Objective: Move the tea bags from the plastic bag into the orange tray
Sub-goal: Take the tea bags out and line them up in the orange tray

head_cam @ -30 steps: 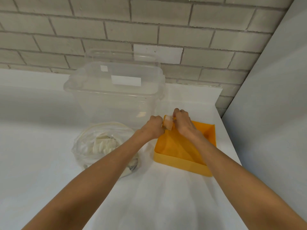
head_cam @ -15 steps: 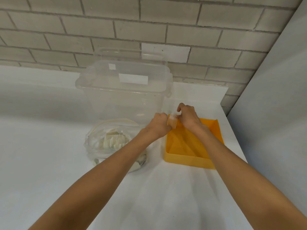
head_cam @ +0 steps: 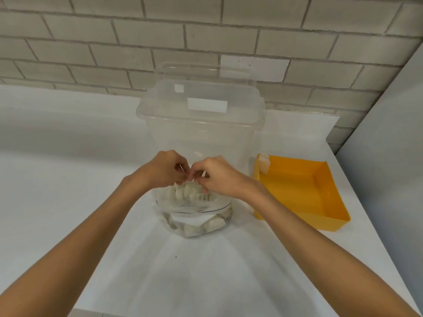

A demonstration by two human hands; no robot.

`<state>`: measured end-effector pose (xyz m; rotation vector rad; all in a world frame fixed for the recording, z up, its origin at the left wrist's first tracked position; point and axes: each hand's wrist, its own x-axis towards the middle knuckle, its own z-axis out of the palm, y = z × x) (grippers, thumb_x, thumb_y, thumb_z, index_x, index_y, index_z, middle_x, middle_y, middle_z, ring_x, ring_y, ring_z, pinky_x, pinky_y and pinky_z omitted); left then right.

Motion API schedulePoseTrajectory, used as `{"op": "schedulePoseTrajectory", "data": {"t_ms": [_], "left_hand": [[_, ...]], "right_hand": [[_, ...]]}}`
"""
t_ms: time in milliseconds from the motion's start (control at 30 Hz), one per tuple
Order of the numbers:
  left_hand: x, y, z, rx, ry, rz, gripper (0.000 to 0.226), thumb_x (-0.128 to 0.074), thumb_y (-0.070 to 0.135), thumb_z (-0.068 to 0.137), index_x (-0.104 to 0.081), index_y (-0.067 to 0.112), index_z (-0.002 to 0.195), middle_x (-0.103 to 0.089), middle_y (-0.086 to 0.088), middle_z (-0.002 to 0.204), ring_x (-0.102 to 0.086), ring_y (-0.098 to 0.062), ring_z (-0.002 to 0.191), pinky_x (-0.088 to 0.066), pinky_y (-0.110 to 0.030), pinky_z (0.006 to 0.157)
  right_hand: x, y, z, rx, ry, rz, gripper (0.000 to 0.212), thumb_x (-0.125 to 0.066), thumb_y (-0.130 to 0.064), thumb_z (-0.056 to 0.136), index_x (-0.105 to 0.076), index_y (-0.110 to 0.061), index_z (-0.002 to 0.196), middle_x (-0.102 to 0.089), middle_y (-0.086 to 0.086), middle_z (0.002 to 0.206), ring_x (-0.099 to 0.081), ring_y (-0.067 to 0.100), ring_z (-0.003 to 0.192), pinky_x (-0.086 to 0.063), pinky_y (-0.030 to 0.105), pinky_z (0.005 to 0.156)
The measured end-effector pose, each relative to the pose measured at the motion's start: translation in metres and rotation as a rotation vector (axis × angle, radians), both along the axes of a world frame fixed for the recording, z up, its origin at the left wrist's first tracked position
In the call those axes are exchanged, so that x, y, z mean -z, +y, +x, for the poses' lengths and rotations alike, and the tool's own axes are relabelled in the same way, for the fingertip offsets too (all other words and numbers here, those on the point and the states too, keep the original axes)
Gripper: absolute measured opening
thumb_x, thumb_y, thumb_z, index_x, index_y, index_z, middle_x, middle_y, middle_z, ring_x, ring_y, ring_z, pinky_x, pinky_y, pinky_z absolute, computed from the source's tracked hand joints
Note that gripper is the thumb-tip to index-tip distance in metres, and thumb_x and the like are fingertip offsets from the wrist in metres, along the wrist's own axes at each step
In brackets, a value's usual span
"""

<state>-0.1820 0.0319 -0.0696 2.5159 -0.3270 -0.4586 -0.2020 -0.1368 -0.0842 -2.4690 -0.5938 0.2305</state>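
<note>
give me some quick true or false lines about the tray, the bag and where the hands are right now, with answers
1. The orange tray holds one tea bag, in its far left corner. True.
2. The tray lies to the right of the plastic bag. True.
3. The plastic bag is empty. False: it holds many tea bags.
4. Both hands are over the tray. False: the left hand and right hand pinch at the mouth of the plastic bag.
5. The clear tub behind the bag has no lid. False: its lid is on.
</note>
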Motion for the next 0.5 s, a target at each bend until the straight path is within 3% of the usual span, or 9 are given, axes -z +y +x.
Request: {"op": "schedulePoseTrajectory", "data": {"t_ms": [100,167,267,367,500], "left_hand": [[0.011,0.011,0.001,-0.021,-0.006,-0.024,0.016,-0.060,0.005,0.084,-0.071,0.016,0.090,-0.071,-0.004,0.075,-0.069,-0.023,0.082,-0.058,-0.033,0.073],[0.014,0.016,0.000,-0.027,-0.008,-0.056,0.016,-0.060,0.006,0.086,-0.071,0.015,0.094,-0.072,-0.006,0.079,-0.069,-0.023,0.084,-0.059,-0.033,0.075],[0.013,0.024,-0.002,-0.020,-0.011,-0.174,0.017,-0.062,0.008,0.086,-0.071,0.016,0.098,-0.072,-0.006,0.085,-0.068,-0.020,0.086,-0.057,-0.027,0.072],[0.008,0.029,-0.005,0.010,0.022,-0.342,0.014,-0.065,0.014,0.088,-0.071,0.018,0.100,-0.071,-0.006,0.094,-0.067,-0.017,0.091,-0.056,-0.028,0.077],[0.002,0.031,-0.006,0.019,0.084,-0.547,0.017,-0.062,0.027,0.092,-0.068,0.019,0.106,-0.071,-0.005,0.104,-0.066,-0.013,0.099,-0.056,-0.029,0.085]], "right_hand": [[0.022,0.011,0.010,-0.009,-0.084,-0.265,0.032,-0.051,0.001,0.087,-0.066,-0.014,0.112,-0.056,0.009,0.107,-0.061,0.028,0.090,-0.053,0.040,0.078],[0.025,0.010,0.013,0.004,-0.075,-0.302,0.023,-0.056,-0.005,0.087,-0.067,-0.014,0.106,-0.051,0.006,0.105,-0.058,0.028,0.095,-0.050,0.037,0.080],[0.010,0.004,0.015,0.061,0.004,-0.186,0.012,-0.064,-0.011,0.086,-0.069,-0.013,0.096,-0.061,0.004,0.099,-0.059,0.012,0.081,-0.047,0.024,0.075],[-0.014,-0.003,0.015,0.125,0.088,-0.006,0.002,-0.064,-0.013,0.088,-0.063,-0.014,0.089,-0.067,0.003,0.090,-0.064,0.010,0.060,-0.045,0.013,0.055],[-0.040,-0.010,0.012,0.224,0.191,0.260,0.002,-0.062,-0.011,0.089,-0.061,-0.013,0.090,-0.068,-0.001,0.073,-0.067,0.015,0.066,-0.047,0.021,0.054]]}}
